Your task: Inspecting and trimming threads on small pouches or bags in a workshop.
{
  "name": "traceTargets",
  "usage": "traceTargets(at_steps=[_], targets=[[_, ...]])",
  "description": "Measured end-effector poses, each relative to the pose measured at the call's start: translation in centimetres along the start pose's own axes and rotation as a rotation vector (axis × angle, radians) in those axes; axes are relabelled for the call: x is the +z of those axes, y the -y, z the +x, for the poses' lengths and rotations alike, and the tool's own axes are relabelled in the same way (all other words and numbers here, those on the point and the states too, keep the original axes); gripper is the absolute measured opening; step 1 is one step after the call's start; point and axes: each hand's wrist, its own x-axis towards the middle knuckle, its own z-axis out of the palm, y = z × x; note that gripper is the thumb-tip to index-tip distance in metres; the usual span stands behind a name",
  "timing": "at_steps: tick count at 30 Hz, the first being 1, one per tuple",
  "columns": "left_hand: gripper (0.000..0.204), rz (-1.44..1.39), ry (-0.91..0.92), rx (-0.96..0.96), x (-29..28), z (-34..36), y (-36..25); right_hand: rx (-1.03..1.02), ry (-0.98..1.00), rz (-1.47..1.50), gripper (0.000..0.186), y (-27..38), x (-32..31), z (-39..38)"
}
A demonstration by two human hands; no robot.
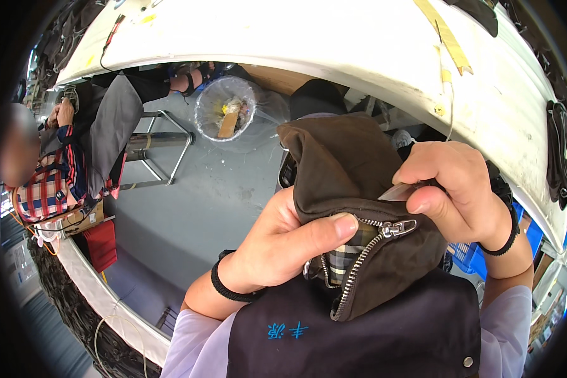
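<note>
Both forearms are seen bare below short, pale lilac sleeves [195,343], which are visible at the lower left and lower right edges. A thin black band is worn around the wrist of the left hand [277,242], and a similar black band is worn around the wrist of the right hand [453,189]. A dark navy apron or vest [359,343] is worn over the chest; small blue embroidered characters are carried near its upper left, and a round metal snap is set near its lower right corner.
</note>
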Motion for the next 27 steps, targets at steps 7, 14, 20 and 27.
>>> traceTargets(at_steps=[7,14,20,27], targets=[[0.02,-0.071,-0.043,0.055,0.0,0.1,1.3,0.037,-0.051,0.246,0.039,1.1,0.3,0.4],[0.023,-0.076,0.027,0.104,-0.3,0.2,1.0,0.021,0.024,0.096,0.023,2.2,0.7,1.7],[0.026,-0.035,0.02,0.152,-0.8,0.1,1.6,0.081,-0.001,0.059,0.015,2.1,0.8,1.8],[0.024,-0.119,-0.113,0.126,0.4,0.2,1.0,0.076,-0.018,-0.061,0.008,1.5,-0.1,0.8]])
